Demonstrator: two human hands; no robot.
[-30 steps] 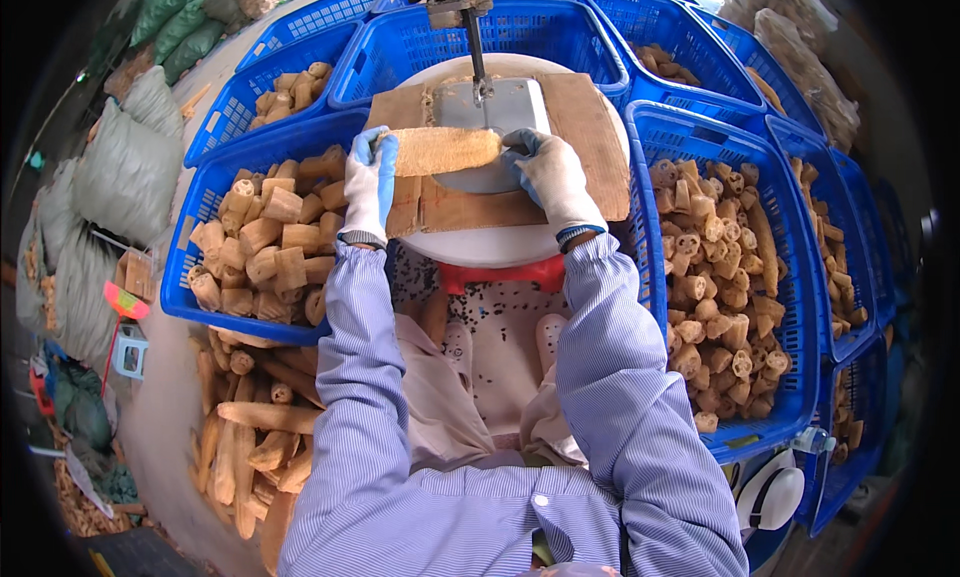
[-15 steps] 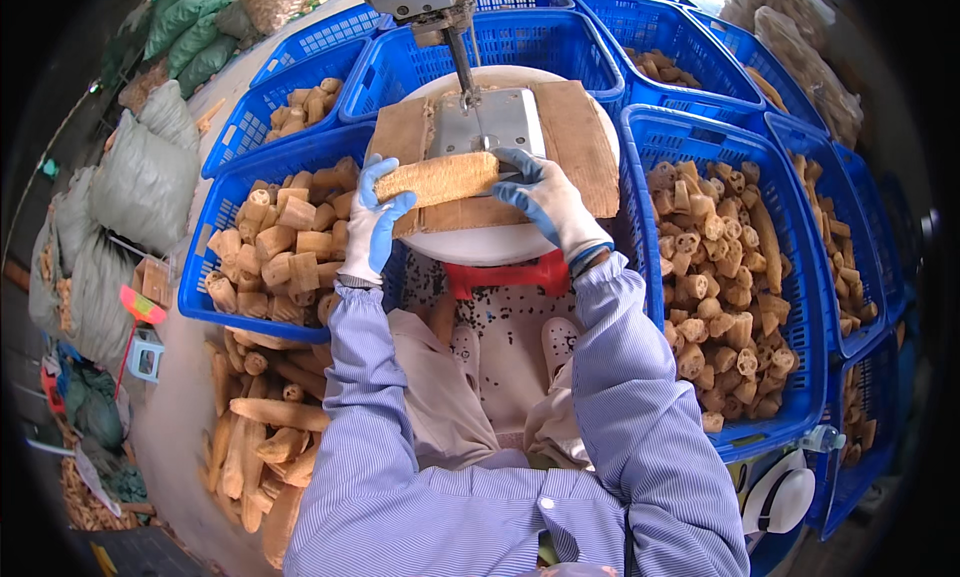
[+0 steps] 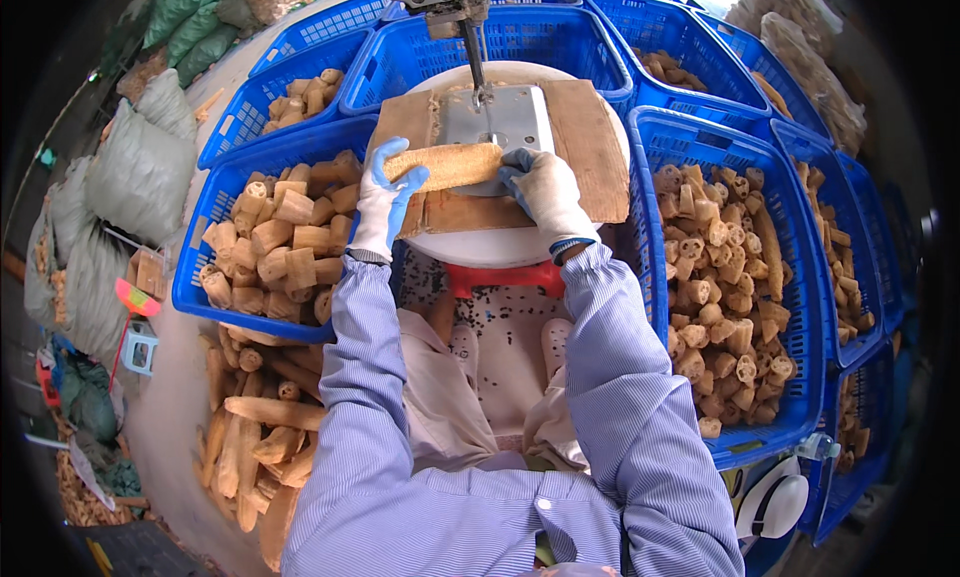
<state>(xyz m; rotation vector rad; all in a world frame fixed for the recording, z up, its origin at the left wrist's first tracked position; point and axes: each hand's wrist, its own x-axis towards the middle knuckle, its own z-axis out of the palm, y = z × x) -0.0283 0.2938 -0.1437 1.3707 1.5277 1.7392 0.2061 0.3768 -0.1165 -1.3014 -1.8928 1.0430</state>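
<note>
A long tan dried loofah [image 3: 445,167] lies crosswise between my hands, just in front of the slot in a metal plate [image 3: 497,117]. My left hand [image 3: 385,194], in a white glove with blue fingers, grips its left end, thumb on the near side. At the right end, my right hand [image 3: 543,185], gloved alike, has its fingers curled against the loofah; its thumb is partly hidden. Above the plate hangs the machine's head [image 3: 445,2], with a dark vertical post [image 3: 473,52] coming down close beyond the loofah.
Wooden boards [image 3: 585,142] flank the plate on a round white top. A blue crate [image 3: 250,312] of cut loofah pieces stands left, another blue crate [image 3: 735,447] right. Whole loofahs [image 3: 270,412] are piled at lower left. Below the top sits a red stool-like object [image 3: 505,280].
My right hand has turned, its fingers drawn in more closely at the loofah's end. The loofah sits slightly higher and more level. The whole view has shifted a little.
</note>
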